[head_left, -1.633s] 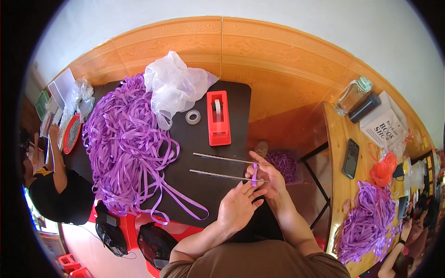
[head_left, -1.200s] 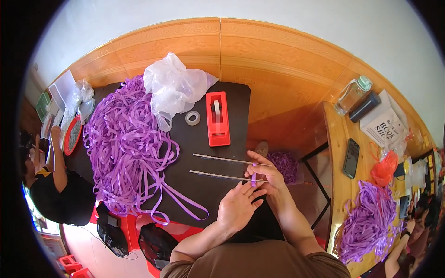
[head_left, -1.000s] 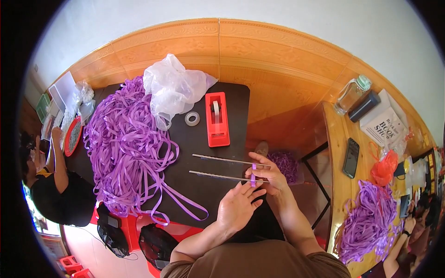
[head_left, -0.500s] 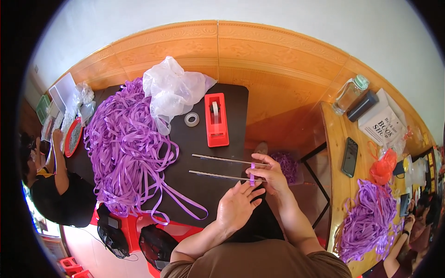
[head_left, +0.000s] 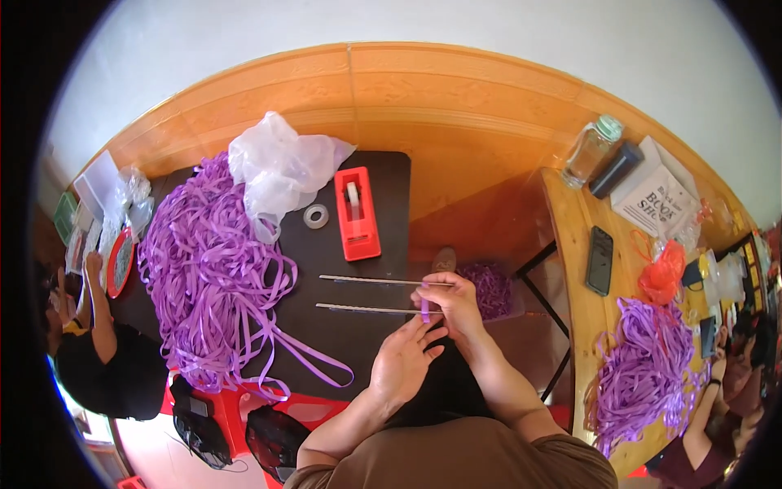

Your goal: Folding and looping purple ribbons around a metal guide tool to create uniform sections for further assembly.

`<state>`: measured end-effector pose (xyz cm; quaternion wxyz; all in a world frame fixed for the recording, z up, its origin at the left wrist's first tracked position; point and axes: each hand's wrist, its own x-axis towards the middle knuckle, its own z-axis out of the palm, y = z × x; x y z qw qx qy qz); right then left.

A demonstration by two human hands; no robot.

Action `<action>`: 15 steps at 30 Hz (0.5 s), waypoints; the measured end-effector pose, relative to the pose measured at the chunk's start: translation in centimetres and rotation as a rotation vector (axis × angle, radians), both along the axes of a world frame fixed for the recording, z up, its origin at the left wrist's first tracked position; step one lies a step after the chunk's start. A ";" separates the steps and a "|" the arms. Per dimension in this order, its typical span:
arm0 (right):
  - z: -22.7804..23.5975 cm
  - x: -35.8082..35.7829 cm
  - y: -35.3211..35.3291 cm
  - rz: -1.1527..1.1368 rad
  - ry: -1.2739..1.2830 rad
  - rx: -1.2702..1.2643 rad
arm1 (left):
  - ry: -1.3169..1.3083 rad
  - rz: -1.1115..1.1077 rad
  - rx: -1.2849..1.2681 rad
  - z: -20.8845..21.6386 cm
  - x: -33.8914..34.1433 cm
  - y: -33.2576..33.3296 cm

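Two thin metal rods (head_left: pixel 358 309) lie roughly side by side over the dark table's right edge, pointing left. My right hand (head_left: pixel 458 306) is closed around their right ends. A short purple ribbon (head_left: pixel 425 303) crosses both rods just beside my right fingers. My left hand (head_left: pixel 399 363) is below the rods, palm partly up, fingers stretched and apart. Its fingertips come up to the ribbon's lower end; whether they touch it is too small to tell. Left of the rods spreads a large heap of purple ribbon (head_left: pixel 216 277), with loose loops reaching toward my left forearm.
On the dark table (head_left: pixel 387 183) are a red tape dispenser (head_left: pixel 358 232), a tape roll (head_left: pixel 316 216) and a white plastic bag (head_left: pixel 281 171). The wooden table (head_left: pixel 562 220) at right bears a phone (head_left: pixel 599 261), a bottle (head_left: pixel 593 151) and more ribbon (head_left: pixel 643 375). People sit at both sides.
The whole view has shifted, so the tables and things appear farther left. My hands keep nearly the same hold and pose around the rods and the ribbon.
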<state>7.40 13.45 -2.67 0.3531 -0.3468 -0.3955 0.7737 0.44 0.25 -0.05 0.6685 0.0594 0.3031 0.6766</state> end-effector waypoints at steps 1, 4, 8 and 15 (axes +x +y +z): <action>-0.2 0.0 0.1 -0.002 0.012 0.019 | 0.025 0.004 0.027 0.1 0.0 0.0; -0.2 0.4 0.3 0.005 0.039 0.008 | 0.154 -0.052 -0.022 0.3 0.2 -0.3; -0.6 2.3 1.0 -0.064 0.042 -0.029 | 0.144 -0.123 -0.065 0.2 0.4 -0.5; -1.8 10.4 6.6 -0.214 -0.174 0.271 | 0.227 -0.452 0.096 3.1 0.7 -2.6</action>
